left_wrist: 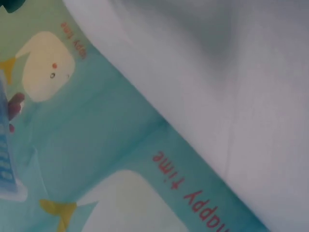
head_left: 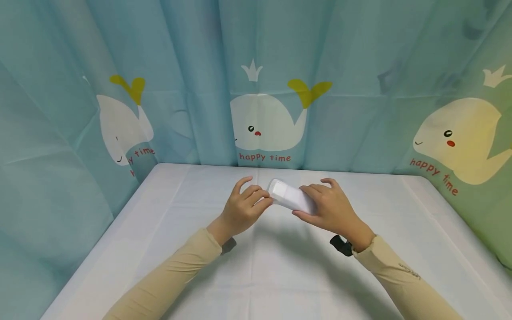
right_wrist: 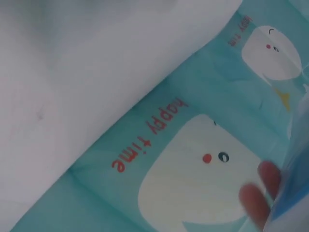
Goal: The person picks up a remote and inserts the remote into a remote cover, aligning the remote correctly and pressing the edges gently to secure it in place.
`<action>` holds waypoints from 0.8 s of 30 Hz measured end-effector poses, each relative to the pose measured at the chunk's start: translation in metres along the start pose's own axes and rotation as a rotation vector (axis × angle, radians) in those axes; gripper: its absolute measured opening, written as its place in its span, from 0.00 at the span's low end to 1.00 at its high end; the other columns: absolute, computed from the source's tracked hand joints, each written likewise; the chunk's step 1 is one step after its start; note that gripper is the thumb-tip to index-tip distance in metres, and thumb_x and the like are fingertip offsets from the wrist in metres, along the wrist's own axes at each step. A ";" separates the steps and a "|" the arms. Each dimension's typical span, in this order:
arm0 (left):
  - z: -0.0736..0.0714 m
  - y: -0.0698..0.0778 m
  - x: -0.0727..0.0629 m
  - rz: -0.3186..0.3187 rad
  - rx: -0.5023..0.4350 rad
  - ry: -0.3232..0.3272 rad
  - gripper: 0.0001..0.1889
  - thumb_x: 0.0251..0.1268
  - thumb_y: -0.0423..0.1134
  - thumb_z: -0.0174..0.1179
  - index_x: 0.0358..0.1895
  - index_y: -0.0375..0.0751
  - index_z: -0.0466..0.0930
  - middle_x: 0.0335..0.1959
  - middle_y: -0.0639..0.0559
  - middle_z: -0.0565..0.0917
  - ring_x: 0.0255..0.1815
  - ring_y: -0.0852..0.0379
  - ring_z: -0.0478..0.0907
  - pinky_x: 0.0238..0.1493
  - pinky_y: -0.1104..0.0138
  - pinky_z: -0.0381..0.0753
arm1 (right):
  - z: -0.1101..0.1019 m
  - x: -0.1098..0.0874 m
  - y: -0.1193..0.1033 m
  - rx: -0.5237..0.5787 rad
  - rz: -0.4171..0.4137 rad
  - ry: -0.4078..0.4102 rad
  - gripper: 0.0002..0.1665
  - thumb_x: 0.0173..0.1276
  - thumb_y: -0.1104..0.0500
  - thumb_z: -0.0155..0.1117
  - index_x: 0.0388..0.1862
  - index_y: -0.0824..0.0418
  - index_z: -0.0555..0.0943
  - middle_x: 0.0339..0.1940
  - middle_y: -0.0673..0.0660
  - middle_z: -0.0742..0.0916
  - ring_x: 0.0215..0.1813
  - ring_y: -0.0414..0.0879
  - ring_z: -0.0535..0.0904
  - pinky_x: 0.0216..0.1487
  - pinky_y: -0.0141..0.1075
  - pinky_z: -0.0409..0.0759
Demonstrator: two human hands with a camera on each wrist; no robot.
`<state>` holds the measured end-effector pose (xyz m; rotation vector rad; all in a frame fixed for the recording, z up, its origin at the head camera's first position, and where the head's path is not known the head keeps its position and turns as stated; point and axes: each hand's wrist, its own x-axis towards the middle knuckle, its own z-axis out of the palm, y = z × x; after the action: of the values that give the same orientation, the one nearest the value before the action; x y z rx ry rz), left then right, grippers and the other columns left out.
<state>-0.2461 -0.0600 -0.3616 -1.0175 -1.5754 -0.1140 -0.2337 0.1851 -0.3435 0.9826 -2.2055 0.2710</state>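
Observation:
A white oblong package [head_left: 295, 198] is held tilted above the table, its left end higher and looking clear at the edge. Blue print shows on its other face in the left wrist view, where the package [left_wrist: 6, 159] is cut off by the frame. My right hand [head_left: 330, 206] grips the right end, thumb on the near side and fingers over the far side. At the opposite end, my left hand [head_left: 244, 206] pinches the edge with its fingertips, its index finger raised and bent. In the right wrist view a blue-and-white part of the package [right_wrist: 292, 193] appears beside blurred fingertips [right_wrist: 255, 203].
A white cloth covers the table [head_left: 256, 275]. Behind it and along both sides hangs a blue-green curtain [head_left: 192, 66] printed with whales. Dark wrist straps [head_left: 341, 245] show below the forearms, and both sleeves are beige.

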 end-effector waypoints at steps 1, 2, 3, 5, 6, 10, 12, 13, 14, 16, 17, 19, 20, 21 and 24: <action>0.000 0.000 -0.001 0.002 0.006 0.000 0.09 0.39 0.33 0.74 0.26 0.46 0.82 0.27 0.56 0.83 0.32 0.59 0.78 0.54 0.55 0.76 | 0.001 0.000 -0.001 -0.017 0.002 0.014 0.33 0.57 0.35 0.60 0.39 0.65 0.82 0.31 0.59 0.88 0.32 0.48 0.83 0.49 0.53 0.73; 0.001 0.001 -0.001 0.004 0.015 -0.001 0.09 0.39 0.33 0.74 0.26 0.45 0.83 0.28 0.56 0.84 0.32 0.59 0.78 0.54 0.56 0.76 | 0.001 0.000 -0.001 -0.036 0.007 0.029 0.35 0.59 0.32 0.55 0.38 0.64 0.82 0.30 0.59 0.88 0.31 0.48 0.83 0.48 0.54 0.73; 0.001 0.001 -0.002 0.001 0.019 -0.006 0.09 0.39 0.32 0.74 0.26 0.45 0.83 0.28 0.57 0.84 0.32 0.59 0.78 0.53 0.56 0.76 | 0.002 0.000 -0.001 -0.052 0.011 0.046 0.38 0.61 0.30 0.51 0.37 0.64 0.82 0.29 0.59 0.88 0.30 0.49 0.83 0.48 0.55 0.73; 0.001 0.002 -0.003 -0.017 0.029 -0.023 0.09 0.40 0.32 0.73 0.26 0.46 0.82 0.27 0.57 0.84 0.31 0.60 0.77 0.53 0.58 0.75 | 0.003 0.001 0.000 -0.071 0.018 0.071 0.41 0.63 0.28 0.45 0.36 0.64 0.83 0.27 0.59 0.87 0.29 0.50 0.82 0.47 0.56 0.73; 0.001 0.003 -0.003 -0.028 0.031 -0.037 0.09 0.41 0.32 0.73 0.26 0.46 0.82 0.27 0.58 0.84 0.31 0.60 0.77 0.53 0.58 0.75 | 0.003 0.001 0.000 -0.077 0.020 0.081 0.42 0.63 0.27 0.42 0.36 0.64 0.83 0.27 0.59 0.87 0.28 0.51 0.82 0.47 0.56 0.73; 0.001 0.006 -0.005 -0.089 0.025 -0.118 0.08 0.46 0.35 0.71 0.27 0.46 0.80 0.25 0.56 0.82 0.30 0.59 0.77 0.52 0.59 0.75 | 0.006 0.001 0.004 -0.114 -0.002 0.102 0.42 0.64 0.28 0.42 0.36 0.64 0.82 0.26 0.60 0.87 0.29 0.52 0.79 0.47 0.57 0.72; 0.001 0.007 -0.005 -0.107 0.024 -0.160 0.07 0.46 0.35 0.71 0.29 0.46 0.81 0.24 0.55 0.80 0.30 0.58 0.76 0.52 0.58 0.75 | 0.008 0.001 0.006 -0.149 -0.024 0.105 0.37 0.62 0.31 0.49 0.37 0.64 0.81 0.27 0.60 0.87 0.31 0.53 0.78 0.47 0.57 0.71; 0.001 0.007 -0.005 -0.110 0.026 -0.179 0.07 0.46 0.34 0.71 0.30 0.45 0.82 0.23 0.54 0.79 0.30 0.58 0.76 0.52 0.58 0.75 | 0.009 0.001 0.006 -0.169 -0.035 0.106 0.34 0.59 0.33 0.54 0.37 0.65 0.81 0.27 0.60 0.87 0.31 0.54 0.78 0.47 0.58 0.71; 0.001 0.007 -0.006 -0.107 0.028 -0.195 0.08 0.46 0.34 0.71 0.30 0.45 0.83 0.23 0.54 0.79 0.30 0.58 0.75 0.52 0.58 0.75 | 0.010 0.001 0.007 -0.188 -0.044 0.106 0.33 0.56 0.35 0.59 0.38 0.65 0.81 0.28 0.60 0.87 0.32 0.54 0.77 0.47 0.58 0.71; 0.001 0.008 -0.006 -0.096 0.033 -0.223 0.09 0.45 0.32 0.72 0.31 0.45 0.84 0.22 0.53 0.78 0.29 0.58 0.74 0.51 0.59 0.75 | 0.012 0.001 0.007 -0.223 -0.056 0.105 0.32 0.49 0.39 0.68 0.39 0.65 0.80 0.29 0.60 0.87 0.33 0.55 0.77 0.46 0.58 0.71; 0.000 0.008 -0.006 -0.091 0.032 -0.235 0.09 0.45 0.31 0.72 0.31 0.46 0.84 0.22 0.53 0.77 0.29 0.58 0.74 0.50 0.59 0.74 | 0.013 0.001 0.007 -0.234 -0.057 0.105 0.32 0.45 0.40 0.71 0.39 0.65 0.80 0.29 0.60 0.87 0.33 0.55 0.77 0.46 0.58 0.71; 0.000 0.009 -0.006 -0.087 0.019 -0.256 0.10 0.44 0.30 0.72 0.31 0.46 0.84 0.22 0.53 0.76 0.29 0.57 0.73 0.49 0.59 0.74 | 0.014 0.001 0.006 -0.247 -0.058 0.105 0.34 0.42 0.41 0.75 0.40 0.65 0.80 0.30 0.61 0.87 0.33 0.55 0.77 0.46 0.58 0.71; 0.000 0.009 -0.006 -0.089 0.009 -0.267 0.10 0.45 0.30 0.71 0.32 0.46 0.84 0.22 0.53 0.76 0.29 0.57 0.73 0.49 0.59 0.73 | 0.014 0.001 0.006 -0.250 -0.059 0.106 0.34 0.41 0.42 0.76 0.40 0.65 0.80 0.31 0.60 0.87 0.33 0.55 0.77 0.46 0.58 0.71; 0.000 0.009 -0.006 -0.093 -0.003 -0.279 0.10 0.45 0.30 0.71 0.32 0.46 0.84 0.23 0.53 0.76 0.30 0.57 0.73 0.49 0.59 0.73 | 0.014 0.001 0.005 -0.251 -0.058 0.106 0.35 0.40 0.42 0.77 0.40 0.65 0.80 0.31 0.60 0.87 0.33 0.55 0.76 0.46 0.58 0.71; -0.001 0.009 -0.005 -0.103 -0.029 -0.335 0.10 0.46 0.30 0.71 0.32 0.46 0.84 0.24 0.53 0.76 0.32 0.58 0.73 0.50 0.58 0.72 | 0.015 0.000 0.004 -0.244 -0.053 0.106 0.35 0.40 0.43 0.77 0.41 0.65 0.80 0.31 0.60 0.87 0.33 0.55 0.76 0.47 0.58 0.70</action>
<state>-0.2397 -0.0579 -0.3692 -1.0146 -1.9360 -0.0380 -0.2444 0.1814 -0.3539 0.8700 -2.0560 0.0271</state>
